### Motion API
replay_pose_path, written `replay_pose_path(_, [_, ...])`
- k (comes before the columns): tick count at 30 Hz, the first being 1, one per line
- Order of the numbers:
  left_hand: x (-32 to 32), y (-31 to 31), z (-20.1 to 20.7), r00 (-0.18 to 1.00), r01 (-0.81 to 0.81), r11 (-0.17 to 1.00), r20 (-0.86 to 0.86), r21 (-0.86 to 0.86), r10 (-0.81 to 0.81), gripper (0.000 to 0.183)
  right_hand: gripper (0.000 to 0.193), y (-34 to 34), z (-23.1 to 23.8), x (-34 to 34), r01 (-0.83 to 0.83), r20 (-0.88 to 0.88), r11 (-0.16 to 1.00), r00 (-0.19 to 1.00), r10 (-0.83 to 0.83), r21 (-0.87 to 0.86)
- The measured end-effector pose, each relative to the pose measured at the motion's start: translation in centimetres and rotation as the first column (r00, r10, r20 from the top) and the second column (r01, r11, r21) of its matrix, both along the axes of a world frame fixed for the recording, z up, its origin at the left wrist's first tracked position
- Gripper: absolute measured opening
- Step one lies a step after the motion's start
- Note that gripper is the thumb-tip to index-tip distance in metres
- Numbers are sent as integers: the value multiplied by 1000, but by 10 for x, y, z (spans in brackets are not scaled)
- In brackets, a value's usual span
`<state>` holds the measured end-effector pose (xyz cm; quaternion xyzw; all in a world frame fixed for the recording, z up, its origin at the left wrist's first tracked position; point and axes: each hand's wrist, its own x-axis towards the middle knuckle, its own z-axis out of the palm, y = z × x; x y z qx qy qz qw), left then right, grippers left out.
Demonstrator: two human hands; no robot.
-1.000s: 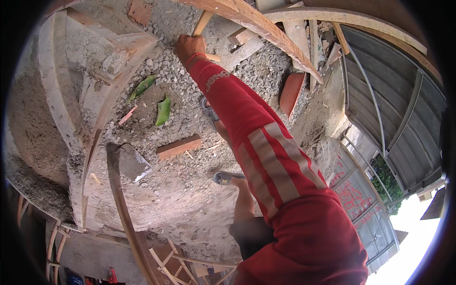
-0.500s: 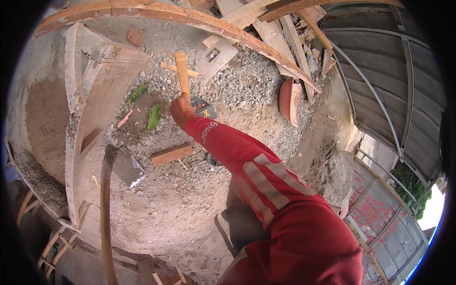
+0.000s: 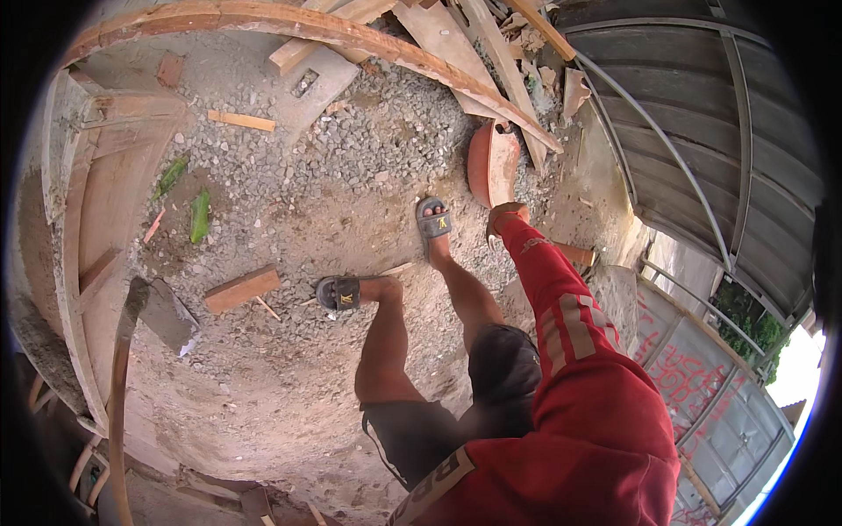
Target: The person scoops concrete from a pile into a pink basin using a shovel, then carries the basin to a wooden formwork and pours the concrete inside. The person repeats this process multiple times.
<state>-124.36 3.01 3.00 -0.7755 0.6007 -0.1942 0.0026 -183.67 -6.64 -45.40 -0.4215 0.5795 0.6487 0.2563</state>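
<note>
My right hand (image 3: 507,216), in a red sleeve with pale stripes, reaches out to the lower rim of a reddish basin (image 3: 491,165) lying on the gravel. Its fingers look closed. A short wooden stick (image 3: 577,254) shows its wide end on the right of my forearm, apparently running beneath the sleeve from my fist. The stick's middle is hidden by the arm. Whether the hand touches the basin I cannot tell. My left hand is out of view.
My sandaled feet (image 3: 433,219) stand on gravelly ground. A shovel (image 3: 123,368), a wood block (image 3: 243,289) and green leaf pieces (image 3: 200,216) lie to the left. Timber framing (image 3: 114,202) rises far left. A long beam (image 3: 351,35) crosses the top; metal sheeting (image 3: 675,114) stands right.
My right hand has swung from the middle of the gravel rightward to the basin. The stick, upright before, now points right. The view has shifted, and both feet show.
</note>
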Motion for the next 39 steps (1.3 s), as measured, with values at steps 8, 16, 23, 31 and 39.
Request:
replay_pose_path(8, [-137, 92, -279, 103, -50, 665, -658, 745, 746, 54, 46, 94, -113, -180, 429, 169, 798, 903, -396, -423])
replay_pose_path(16, [-170, 183, -325, -233, -156, 356, -384, 922, 893, 57, 44, 42, -212, -125, 880, 771, 48, 439, -461, -472])
replay_pose_path(23, [-205, 165, -345, -612, -27, 461, -379, 887, 694, 66, 30, 31, -175, -106, 592, 592, 373, 796, -128, -715])
replay_pose_path(31, [-241, 200, -326, -728, -110, 448, -379, 887, 571, 58, 29, 31, 30, -128, 537, 697, 523, 697, 167, -662])
replay_pose_path(39, [-252, 240, -327, -862, -330, 571, -486, 752, 141, 61, 33, -29, 235, -76, 548, 880, 691, 346, 326, -471])
